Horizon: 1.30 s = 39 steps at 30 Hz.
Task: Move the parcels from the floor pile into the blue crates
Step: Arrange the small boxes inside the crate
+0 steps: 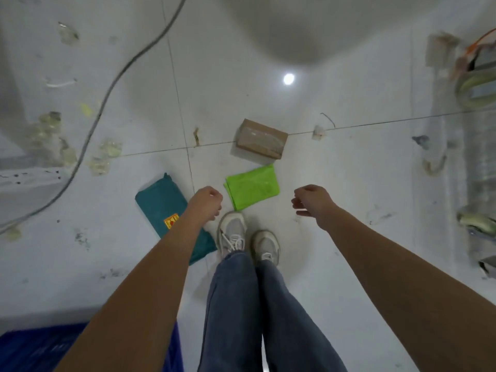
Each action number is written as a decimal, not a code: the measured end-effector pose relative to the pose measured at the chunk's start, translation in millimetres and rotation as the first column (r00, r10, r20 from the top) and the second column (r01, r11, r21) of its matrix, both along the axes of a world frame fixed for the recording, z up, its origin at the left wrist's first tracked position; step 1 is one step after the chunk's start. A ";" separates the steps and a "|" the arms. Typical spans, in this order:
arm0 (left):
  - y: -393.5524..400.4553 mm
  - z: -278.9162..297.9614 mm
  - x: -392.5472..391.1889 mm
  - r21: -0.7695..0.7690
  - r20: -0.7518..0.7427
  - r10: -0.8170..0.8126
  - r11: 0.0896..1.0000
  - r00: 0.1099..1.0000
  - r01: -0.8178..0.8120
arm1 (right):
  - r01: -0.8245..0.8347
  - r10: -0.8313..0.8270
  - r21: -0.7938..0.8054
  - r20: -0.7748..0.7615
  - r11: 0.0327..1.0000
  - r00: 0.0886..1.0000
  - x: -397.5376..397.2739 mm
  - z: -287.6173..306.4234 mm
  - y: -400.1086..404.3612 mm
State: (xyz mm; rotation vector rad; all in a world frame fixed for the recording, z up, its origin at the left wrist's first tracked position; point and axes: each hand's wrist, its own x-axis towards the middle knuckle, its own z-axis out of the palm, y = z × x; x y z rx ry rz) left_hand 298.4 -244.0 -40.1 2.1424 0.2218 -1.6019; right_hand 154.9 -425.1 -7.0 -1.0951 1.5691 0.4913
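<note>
Hands empty: my left hand point(208, 201) loosely curled, right hand point(311, 201) half open. Between them on the floor lies a green mailer point(252, 186), likely soft, light, slippery; I'd pinch an edge. Blue crate point(35, 347) sits bottom left.

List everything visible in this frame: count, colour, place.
cardboard box: 1, brown, on the floor straight ahead
green mailer: 1, bright green, floor, just ahead of the shoes
teal mailer: 1, teal with orange label, floor, partly under the left forearm
blue crate: 1, blue, bottom left corner
cable: 1, grey, across the floor at left
shoes: 2, pale grey, centre
left hand: 1, loosely curled, empty
right hand: 1, loosely curled, empty
</note>
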 end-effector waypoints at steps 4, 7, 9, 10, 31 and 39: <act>-33.5 -46.0 22.2 0.006 0.019 -0.061 0.998 0.998 0.061 | 0.014 -0.014 -0.061 -0.001 0.998 1.000 28.5 -49.6 -26.1; -61.3 -87.0 32.8 -0.023 0.048 -0.100 0.995 0.994 0.101 | -0.055 0.055 -0.083 -0.003 0.995 0.998 42.2 -98.7 -44.0; -81.1 -113.9 38.5 -0.043 0.069 -0.136 0.989 0.988 0.139 | -0.052 0.052 -0.084 -0.003 0.995 0.999 50.3 -130.6 -54.7; -89.7 -126.9 40.8 -0.050 0.072 -0.138 0.989 0.988 0.142 | -0.044 0.044 -0.084 -0.001 0.995 0.999 53.9 -144.7 -58.6; -74.1 -76.8 -6.4 -0.037 -0.116 0.407 0.910 0.906 -0.414 | -0.079 0.085 -0.042 0.177 0.996 0.980 18.6 -87.4 -32.0; -70.0 65.2 -27.3 0.071 -0.437 0.670 0.692 0.601 -0.719 | -0.493 0.717 -0.642 0.131 0.587 0.684 11.4 52.0 21.3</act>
